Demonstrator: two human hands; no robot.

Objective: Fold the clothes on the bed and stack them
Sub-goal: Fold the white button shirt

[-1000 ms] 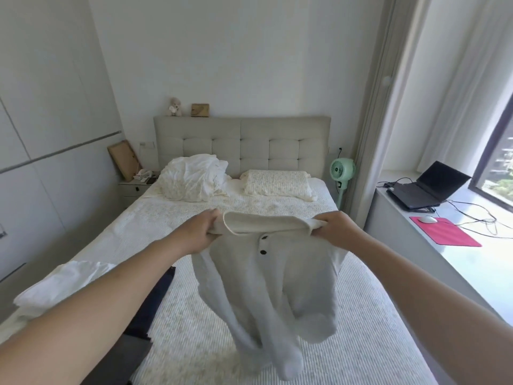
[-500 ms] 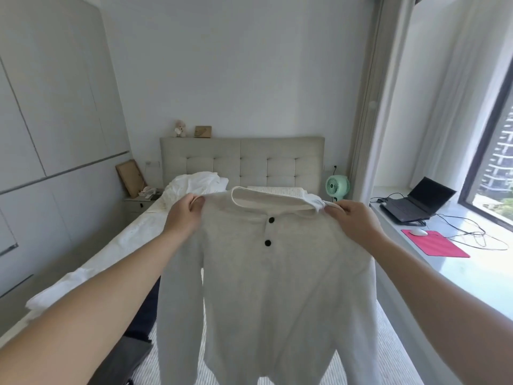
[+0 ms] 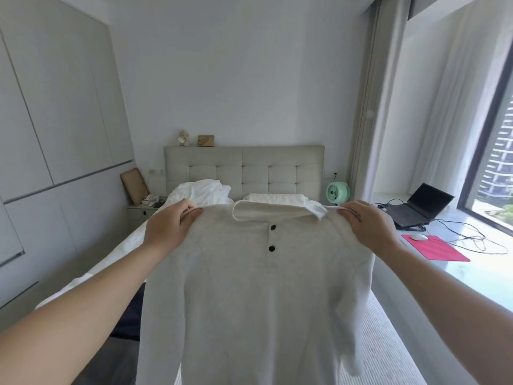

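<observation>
Two hands held a pale, collared, two-button shirt [image 3: 258, 287] up by its shoulders above the bed [image 3: 388, 343], the left hand [image 3: 166, 229] and the right hand [image 3: 369, 229] each pinching a shoulder seam with curled fingers. The step in hand looked like spreading the garment out before folding. The next move probably called for laying it flat on the bedspread, sleeves clear, without loosening either pinch early.

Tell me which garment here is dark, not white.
The dark garment lying at the bed's left side, partly hidden behind the left arm; the held shirt is off-white.
</observation>
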